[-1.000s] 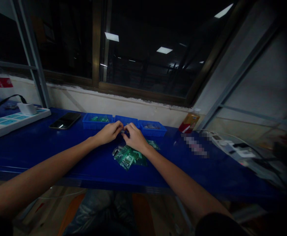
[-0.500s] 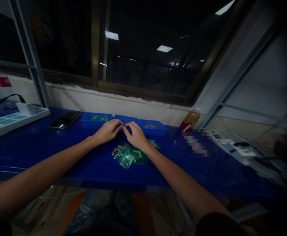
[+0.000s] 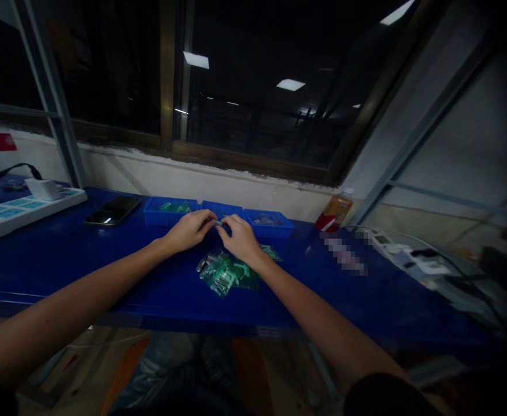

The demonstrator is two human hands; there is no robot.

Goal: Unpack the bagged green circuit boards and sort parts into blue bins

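My left hand [image 3: 191, 230] and my right hand [image 3: 240, 237] meet above the blue table, in front of the bins. Between their fingertips is a small, thin greyish piece [image 3: 217, 222], pinched from both sides; its kind is too small to make out. Just below my right hand lies a pile of small clear and green plastic packets [image 3: 222, 274] with metallic-looking pieces in them. Behind the hands stand the left blue bin [image 3: 158, 218] with green items, the middle blue bin [image 3: 225, 209], partly hidden by my hands, and the right blue bin [image 3: 274, 232] with small pieces inside.
A black phone [image 3: 113, 210] lies left of the bins, beside a white power strip [image 3: 28, 214]. To the right stands a drink bottle [image 3: 335, 212]. Farther right is another power strip with plugs [image 3: 409, 260]. A window and wall rise behind the blue table [image 3: 158, 294].
The view has shifted very slightly. Both hands stay in the same place, still pinching the small greyish piece, which appears a little differently angled.
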